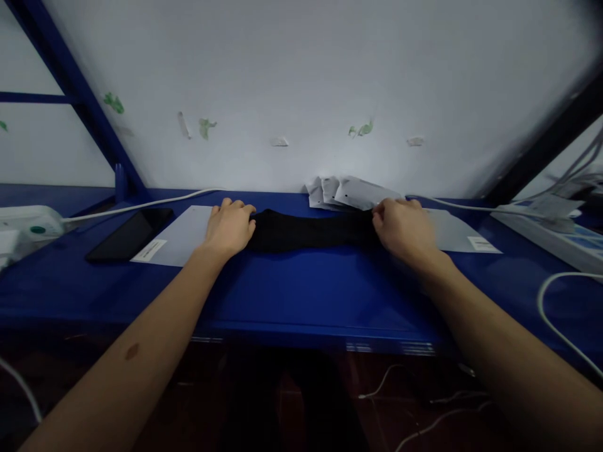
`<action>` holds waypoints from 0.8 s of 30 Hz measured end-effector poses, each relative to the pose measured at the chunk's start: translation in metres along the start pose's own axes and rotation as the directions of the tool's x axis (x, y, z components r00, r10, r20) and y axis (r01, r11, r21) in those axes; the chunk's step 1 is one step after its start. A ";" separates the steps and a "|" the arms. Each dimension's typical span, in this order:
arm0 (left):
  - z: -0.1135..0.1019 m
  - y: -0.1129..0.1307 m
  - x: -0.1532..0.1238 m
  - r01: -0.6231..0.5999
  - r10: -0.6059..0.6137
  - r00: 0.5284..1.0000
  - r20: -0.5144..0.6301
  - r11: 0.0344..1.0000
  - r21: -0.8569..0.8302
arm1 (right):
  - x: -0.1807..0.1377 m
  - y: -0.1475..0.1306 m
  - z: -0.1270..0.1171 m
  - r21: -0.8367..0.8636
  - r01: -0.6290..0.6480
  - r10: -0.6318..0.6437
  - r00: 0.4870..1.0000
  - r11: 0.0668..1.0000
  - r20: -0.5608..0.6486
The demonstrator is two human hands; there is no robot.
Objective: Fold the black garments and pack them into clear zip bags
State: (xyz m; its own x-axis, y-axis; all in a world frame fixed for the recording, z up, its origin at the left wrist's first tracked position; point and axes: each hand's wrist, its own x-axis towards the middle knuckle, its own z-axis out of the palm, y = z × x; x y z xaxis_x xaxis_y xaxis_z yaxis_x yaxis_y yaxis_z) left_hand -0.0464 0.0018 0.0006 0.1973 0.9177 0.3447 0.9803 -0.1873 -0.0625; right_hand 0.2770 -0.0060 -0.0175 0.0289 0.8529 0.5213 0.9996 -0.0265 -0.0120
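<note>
A strip of black cloth [311, 232] lies stretched sideways across the blue table, its exact kind unclear. At its left end is my left hand [230, 227], with curled fingers closed on the fabric. My right hand [405, 227] pinches the other end between thumb and fingers. Beneath my left hand and wrist is a pale sheet [181, 235] with a printed label. A second pale sheet [464, 232], also labelled, extends out from behind my right hand. White crumpled packets [355, 191] rest just behind the cloth, close to my right hand.
A black phone-like slab [132, 235] lies at the left, near a white power strip [32, 223] with a cable. A long white box [556, 235] and loose cables [541, 301] occupy the right side. Behind the blue table [301, 295] rises a white wall [301, 81].
</note>
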 end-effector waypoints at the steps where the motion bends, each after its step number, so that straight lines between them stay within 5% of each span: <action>1: 0.001 -0.001 0.000 0.002 -0.002 1.000 0.000 1.000 0.011 | 0.001 0.001 0.002 0.012 0.016 -0.016 0.999 1.000 -0.036; 8: 0.002 -0.007 0.003 0.025 -0.025 1.000 0.000 0.998 0.062 | 0.009 0.015 0.022 0.120 0.126 -0.133 0.990 0.985 0.049; 24: -0.005 -0.008 0.002 0.103 -0.102 0.986 -0.129 0.995 0.002 | 0.009 0.013 0.015 0.181 -0.032 0.051 0.994 0.983 -0.100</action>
State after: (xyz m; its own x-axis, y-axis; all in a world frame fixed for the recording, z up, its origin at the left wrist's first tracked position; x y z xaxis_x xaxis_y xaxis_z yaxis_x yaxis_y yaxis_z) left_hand -0.0537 0.0037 0.0062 0.0941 0.8789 0.4676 0.9954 -0.0915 -0.0283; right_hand 0.2906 0.0092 -0.0261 0.0792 0.7943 0.6024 0.9822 0.0410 -0.1833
